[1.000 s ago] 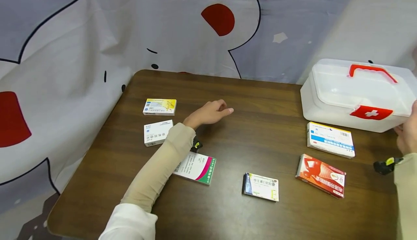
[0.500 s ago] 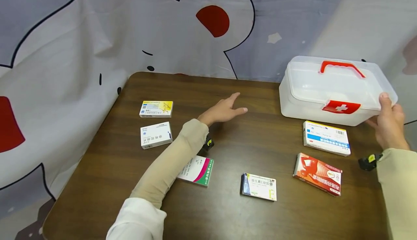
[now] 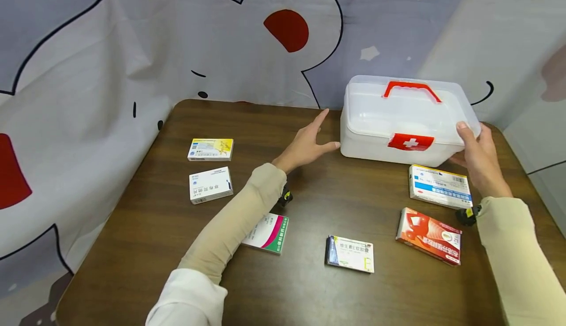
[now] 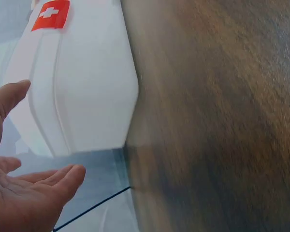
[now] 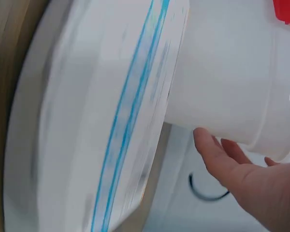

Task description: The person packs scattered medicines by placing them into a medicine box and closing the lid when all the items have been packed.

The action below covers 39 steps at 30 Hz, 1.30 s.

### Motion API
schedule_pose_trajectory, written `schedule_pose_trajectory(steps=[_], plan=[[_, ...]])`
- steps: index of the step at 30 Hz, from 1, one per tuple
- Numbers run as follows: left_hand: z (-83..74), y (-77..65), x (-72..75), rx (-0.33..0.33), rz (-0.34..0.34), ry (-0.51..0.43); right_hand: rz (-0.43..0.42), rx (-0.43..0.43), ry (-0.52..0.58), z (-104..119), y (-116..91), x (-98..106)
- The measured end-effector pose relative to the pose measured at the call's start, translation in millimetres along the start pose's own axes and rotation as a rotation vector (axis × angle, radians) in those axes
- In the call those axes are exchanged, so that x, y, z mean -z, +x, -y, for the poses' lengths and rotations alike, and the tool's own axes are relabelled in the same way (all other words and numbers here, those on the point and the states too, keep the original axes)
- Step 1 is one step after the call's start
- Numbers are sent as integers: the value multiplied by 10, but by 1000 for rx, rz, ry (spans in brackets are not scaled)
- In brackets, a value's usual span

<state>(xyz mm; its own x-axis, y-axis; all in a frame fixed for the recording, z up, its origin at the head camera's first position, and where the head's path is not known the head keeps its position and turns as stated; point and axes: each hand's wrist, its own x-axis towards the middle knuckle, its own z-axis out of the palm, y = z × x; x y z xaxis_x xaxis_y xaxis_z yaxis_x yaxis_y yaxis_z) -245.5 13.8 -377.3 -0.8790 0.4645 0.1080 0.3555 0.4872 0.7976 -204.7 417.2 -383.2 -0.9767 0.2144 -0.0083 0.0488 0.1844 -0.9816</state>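
A translucent white first-aid box (image 3: pixel 376 141) with a red handle and a red white-cross latch sits at the back right of the table. My right hand (image 3: pixel 482 161) grips its right end, thumb on the lid's front corner. The right wrist view shows the fingers (image 5: pixel 222 164) against the box's end; part of the grip is hidden. My left hand (image 3: pixel 305 144) is spread beside the left end, thumb tip close to the wall. In the left wrist view, that hand (image 4: pixel 34 193) holds nothing, and I cannot tell whether the thumb touches the box.
A white-blue medicine box (image 3: pixel 439 187) lies just before the first-aid box, with a red one (image 3: pixel 430 236) nearer. A vitamin E box (image 3: pixel 350 254) is front centre. A green-pink box (image 3: pixel 267 232) is partly under my left forearm. Yellow (image 3: pixel 211 149) and white (image 3: pixel 211 185) boxes lie left.
The first-aid box has slid left across the table with my right hand on it. My left hand has reached rightward and spread its fingers towards the box's left end.
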Motion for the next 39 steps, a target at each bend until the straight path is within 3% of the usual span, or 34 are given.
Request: schedule_pose_trajectory(steps=[4, 8, 11, 21, 31, 39], plan=[[17, -30, 53, -41, -15, 14, 8, 45, -9, -297, 220, -97], [72, -100, 131, -84, -38, 30, 12, 80, -53, -413, 276, -295], [131, -158, 186, -87, -53, 4, 10, 96, -88, -318, 188, -479], [263, -406, 331, -44, -95, -109, 18, 47, -258, 420, -444, -1148], [228, -661, 448, -47, -259, -87, 63, 20, -321, 525, -592, -1412], [178, -846, 573, -21, -273, -102, 99, -10, -320, 570, -719, -1473]])
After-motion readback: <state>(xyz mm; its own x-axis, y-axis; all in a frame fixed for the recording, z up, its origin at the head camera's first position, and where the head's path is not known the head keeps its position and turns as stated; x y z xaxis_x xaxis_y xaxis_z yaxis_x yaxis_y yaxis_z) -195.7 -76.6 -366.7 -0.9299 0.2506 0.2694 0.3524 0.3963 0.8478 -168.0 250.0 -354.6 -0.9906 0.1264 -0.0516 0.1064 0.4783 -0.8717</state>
